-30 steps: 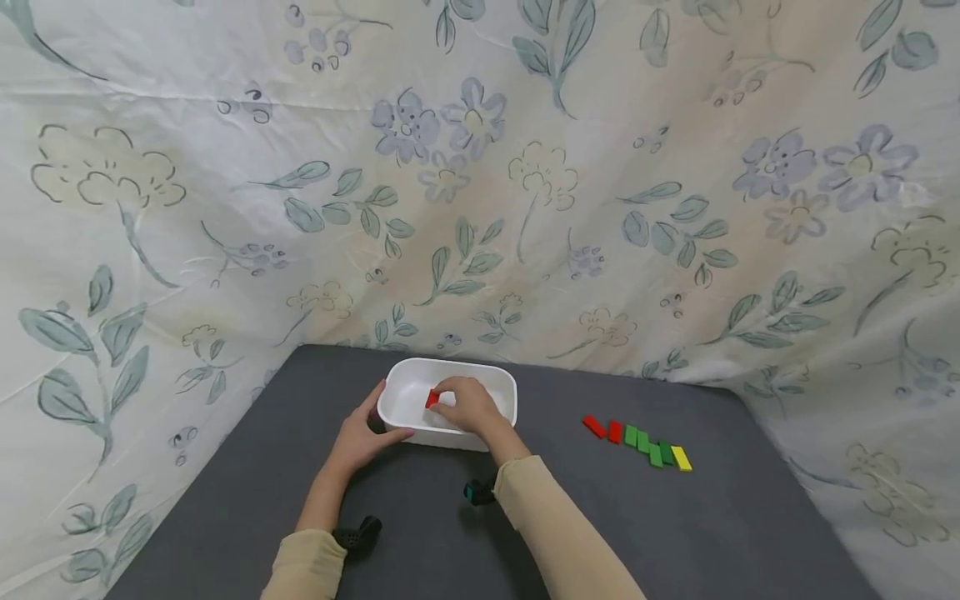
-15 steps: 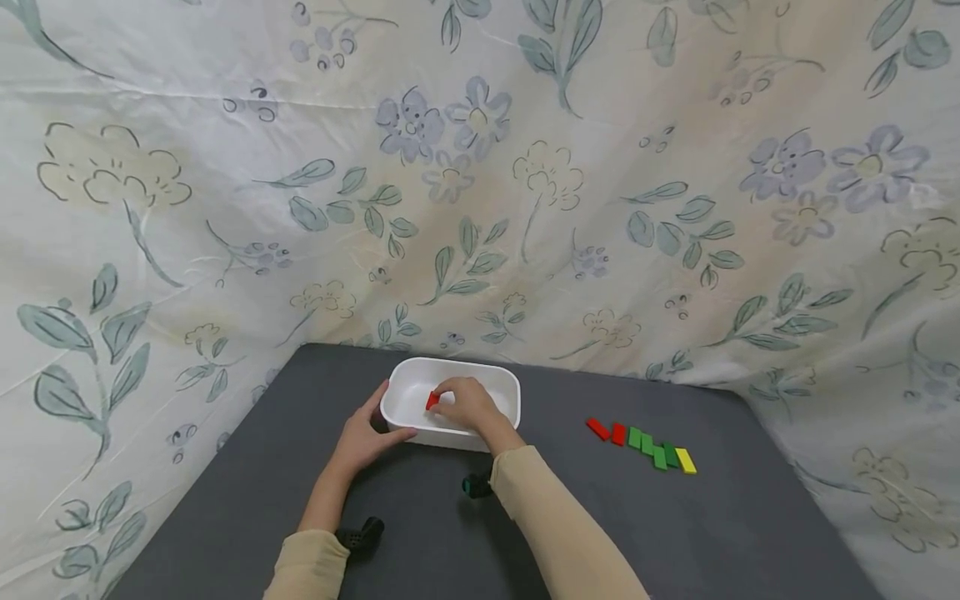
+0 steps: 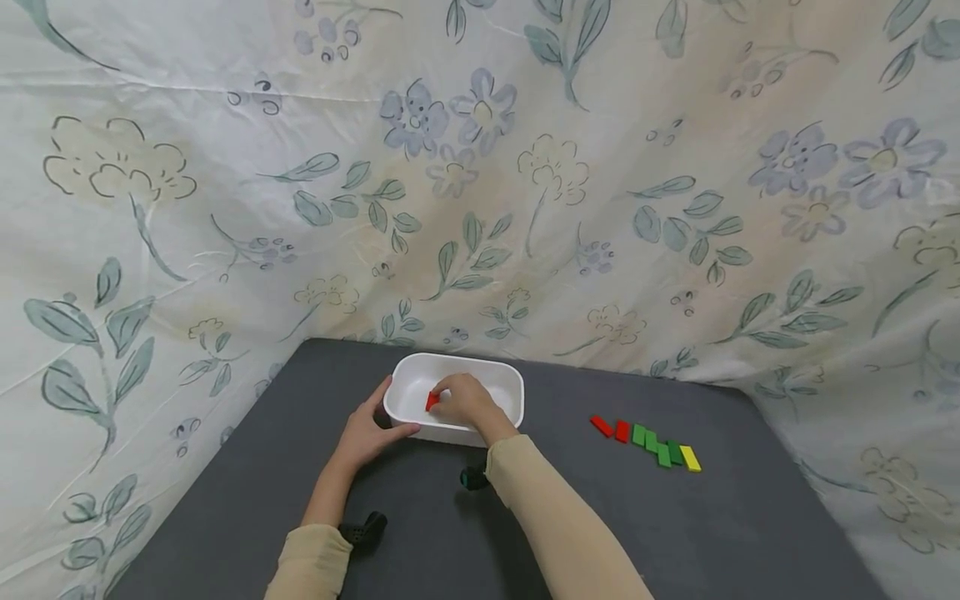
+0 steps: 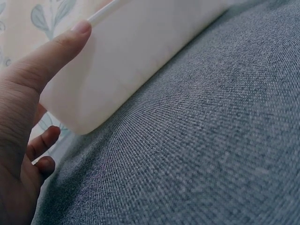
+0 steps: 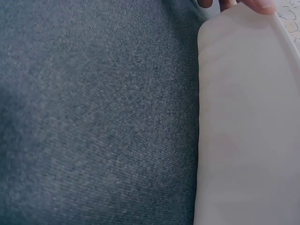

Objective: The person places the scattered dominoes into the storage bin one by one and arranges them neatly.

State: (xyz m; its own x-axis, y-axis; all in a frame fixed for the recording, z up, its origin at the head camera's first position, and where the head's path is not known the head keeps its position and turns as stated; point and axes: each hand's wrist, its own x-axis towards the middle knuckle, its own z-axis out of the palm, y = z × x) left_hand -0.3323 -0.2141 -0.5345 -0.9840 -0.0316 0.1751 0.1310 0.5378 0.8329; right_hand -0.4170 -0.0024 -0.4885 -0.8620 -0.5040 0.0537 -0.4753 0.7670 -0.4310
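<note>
A white plastic tub (image 3: 450,434), oblong with rounded corners and open at the top, sits upright on the dark grey fabric-covered surface (image 3: 750,517), near its far edge. The left hand (image 3: 367,435) holds the tub's left end, its thumb (image 4: 70,42) lying along the near wall up by the rim and the other fingers set apart from it round the end; in the left wrist view two bent fingertips show just beside the lower corner. The right hand (image 3: 467,398) reaches over the near rim into the tub, its thumb and fingers pinching a small red block (image 3: 431,402) inside, left of the tub's middle; at this size I cannot tell whether the block touches the tub floor. Well to the right of the tub, seven flat rectangular blocks lie in a loose slanting row: a tilted red one (image 3: 602,426), a second red one (image 3: 622,431), three bright green ones (image 3: 651,442), a dark green one (image 3: 675,452) and, at the right end, a yellow one (image 3: 691,458). Beige sleeves (image 3: 562,517) cover both forearms, and a black device (image 3: 363,531) shows at each wrist. Behind the surface hangs a pale cloth (image 3: 555,267) printed with blue-violet flowers and grey-green leaves.
</note>
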